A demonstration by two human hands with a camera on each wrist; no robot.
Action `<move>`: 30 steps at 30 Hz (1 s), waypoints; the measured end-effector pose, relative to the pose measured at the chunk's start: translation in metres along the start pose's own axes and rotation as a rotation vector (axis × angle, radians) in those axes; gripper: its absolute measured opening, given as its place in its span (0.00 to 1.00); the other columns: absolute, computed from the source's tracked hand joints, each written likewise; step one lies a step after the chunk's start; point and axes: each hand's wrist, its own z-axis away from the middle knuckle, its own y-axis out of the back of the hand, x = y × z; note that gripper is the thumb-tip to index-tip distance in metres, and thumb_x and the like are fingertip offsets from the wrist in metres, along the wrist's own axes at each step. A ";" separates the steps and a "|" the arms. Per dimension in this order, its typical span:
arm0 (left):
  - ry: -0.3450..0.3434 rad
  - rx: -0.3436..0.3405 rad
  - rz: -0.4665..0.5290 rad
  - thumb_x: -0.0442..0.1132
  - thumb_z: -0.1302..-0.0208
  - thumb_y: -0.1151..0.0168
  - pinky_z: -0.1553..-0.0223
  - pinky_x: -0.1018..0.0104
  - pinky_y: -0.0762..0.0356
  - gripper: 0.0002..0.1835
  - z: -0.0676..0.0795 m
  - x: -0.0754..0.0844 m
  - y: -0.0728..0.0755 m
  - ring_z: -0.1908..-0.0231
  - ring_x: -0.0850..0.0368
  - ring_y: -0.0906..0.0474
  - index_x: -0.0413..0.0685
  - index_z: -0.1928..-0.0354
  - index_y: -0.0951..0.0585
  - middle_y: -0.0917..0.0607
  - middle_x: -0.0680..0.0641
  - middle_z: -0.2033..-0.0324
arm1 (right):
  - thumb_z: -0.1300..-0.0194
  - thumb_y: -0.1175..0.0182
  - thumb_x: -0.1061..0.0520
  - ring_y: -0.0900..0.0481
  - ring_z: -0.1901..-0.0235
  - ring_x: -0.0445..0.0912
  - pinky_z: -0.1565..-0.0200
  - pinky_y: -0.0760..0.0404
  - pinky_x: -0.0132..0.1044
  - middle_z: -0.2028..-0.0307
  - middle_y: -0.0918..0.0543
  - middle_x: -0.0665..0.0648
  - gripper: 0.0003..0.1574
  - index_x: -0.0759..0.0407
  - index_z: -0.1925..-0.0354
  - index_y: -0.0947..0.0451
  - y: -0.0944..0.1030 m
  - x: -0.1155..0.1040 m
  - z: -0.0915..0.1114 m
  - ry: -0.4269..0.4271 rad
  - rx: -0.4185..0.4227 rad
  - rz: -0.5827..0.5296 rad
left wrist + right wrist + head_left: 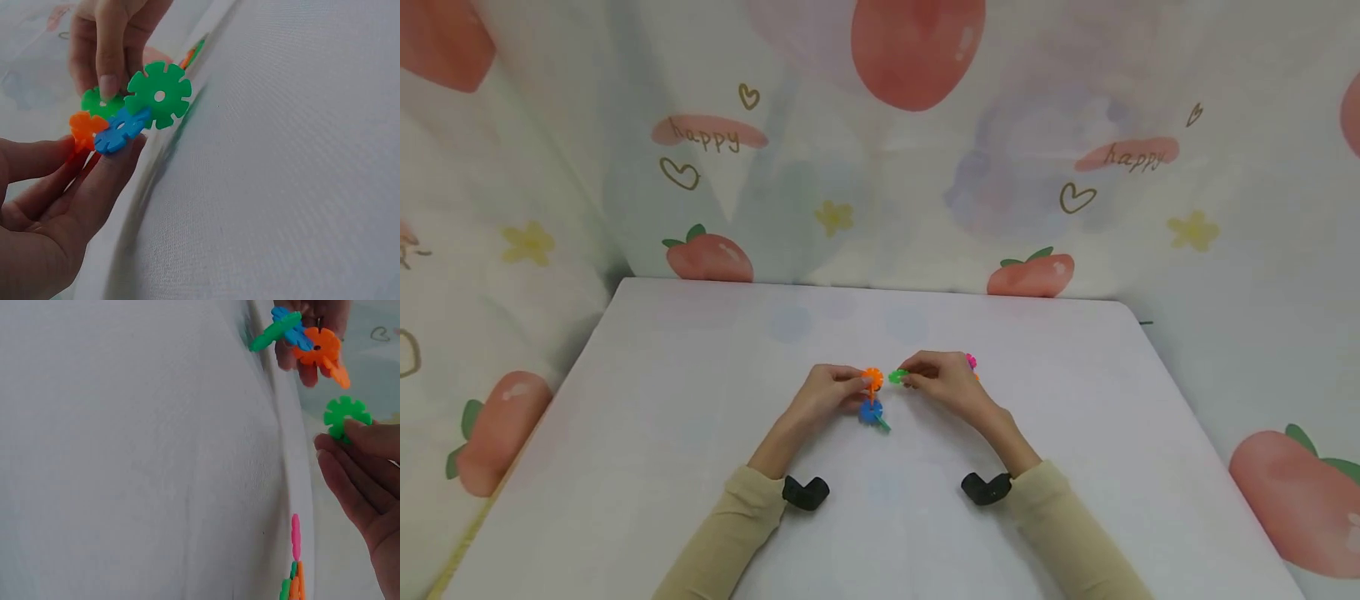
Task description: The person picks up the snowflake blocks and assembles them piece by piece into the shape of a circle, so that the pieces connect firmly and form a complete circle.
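Note:
My left hand (824, 392) pinches a joined chain of flower-shaped plastic snowflake discs. An orange disc (317, 345) sits by its fingertips, with a second orange disc (339, 372) slotted into the group. A blue disc (119, 132) links on below, and a dark green disc (164, 94) hangs at its end. Between thumb and fingers my right hand (951, 382) holds a loose bright green disc (342, 414). In the right wrist view a small gap separates it from the chain. Part of that green disc is covered by the right thumb.
Beyond the right hand, partly hidden by it, lie more discs: a pink disc (295, 536) and some orange and green ones (294, 587). Everything is over a white-covered table (700, 350), with a patterned cloth (880, 208) hanging behind and at the sides.

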 end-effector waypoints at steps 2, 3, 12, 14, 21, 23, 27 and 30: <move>-0.005 -0.014 0.001 0.36 0.29 0.35 0.56 0.66 0.13 0.13 0.000 -0.001 0.000 0.67 0.59 0.12 0.33 0.51 0.13 0.09 0.39 0.60 | 0.34 0.31 0.64 0.11 0.64 0.45 0.55 0.12 0.37 0.63 0.09 0.55 0.08 0.61 0.56 0.12 -0.004 -0.001 -0.003 0.025 0.027 -0.001; -0.006 -0.023 0.004 0.37 0.29 0.35 0.56 0.66 0.13 0.13 0.000 -0.001 0.000 0.67 0.59 0.12 0.33 0.51 0.13 0.09 0.39 0.61 | 0.34 0.31 0.64 0.11 0.64 0.45 0.55 0.12 0.37 0.63 0.09 0.55 0.08 0.61 0.56 0.12 -0.006 -0.001 -0.003 0.033 0.039 0.001; 0.004 -0.033 -0.006 0.38 0.28 0.37 0.58 0.68 0.14 0.14 0.001 -0.002 0.001 0.64 0.59 0.13 0.34 0.50 0.12 0.09 0.40 0.59 | 0.36 0.30 0.65 0.11 0.64 0.45 0.57 0.12 0.35 0.64 0.09 0.54 0.06 0.60 0.60 0.10 -0.010 -0.004 -0.009 0.100 0.041 0.013; 0.006 -0.022 0.001 0.38 0.28 0.37 0.58 0.68 0.14 0.14 0.001 -0.001 0.002 0.63 0.58 0.13 0.34 0.50 0.13 0.09 0.40 0.58 | 0.36 0.30 0.65 0.11 0.65 0.45 0.57 0.12 0.36 0.64 0.09 0.54 0.05 0.60 0.60 0.10 -0.011 -0.005 -0.012 0.119 0.050 0.032; -0.001 -0.002 -0.031 0.36 0.28 0.39 0.63 0.72 0.15 0.14 0.000 -0.002 0.004 0.65 0.60 0.13 0.33 0.49 0.13 0.09 0.39 0.59 | 0.38 0.28 0.66 0.12 0.65 0.46 0.58 0.12 0.35 0.65 0.09 0.54 0.06 0.60 0.61 0.10 -0.011 -0.008 -0.014 0.146 0.069 0.076; -0.001 -0.002 -0.031 0.36 0.28 0.39 0.64 0.72 0.16 0.14 -0.001 -0.001 0.004 0.65 0.60 0.14 0.32 0.49 0.13 0.09 0.39 0.58 | 0.39 0.28 0.67 0.12 0.65 0.47 0.58 0.12 0.36 0.65 0.08 0.55 0.07 0.61 0.61 0.09 -0.011 -0.008 -0.014 0.178 0.073 0.083; 0.003 0.007 -0.031 0.36 0.29 0.37 0.64 0.73 0.16 0.14 -0.001 0.000 0.004 0.66 0.61 0.15 0.32 0.50 0.13 0.09 0.39 0.58 | 0.40 0.27 0.68 0.12 0.66 0.49 0.60 0.12 0.38 0.65 0.09 0.56 0.07 0.62 0.61 0.09 -0.011 -0.011 -0.015 0.265 0.077 0.116; 0.008 0.012 -0.037 0.36 0.29 0.37 0.64 0.72 0.16 0.14 -0.001 -0.001 0.004 0.67 0.61 0.15 0.32 0.51 0.12 0.09 0.40 0.59 | 0.40 0.27 0.68 0.11 0.66 0.49 0.61 0.12 0.38 0.66 0.09 0.56 0.06 0.62 0.62 0.09 -0.011 -0.012 -0.016 0.314 0.065 0.152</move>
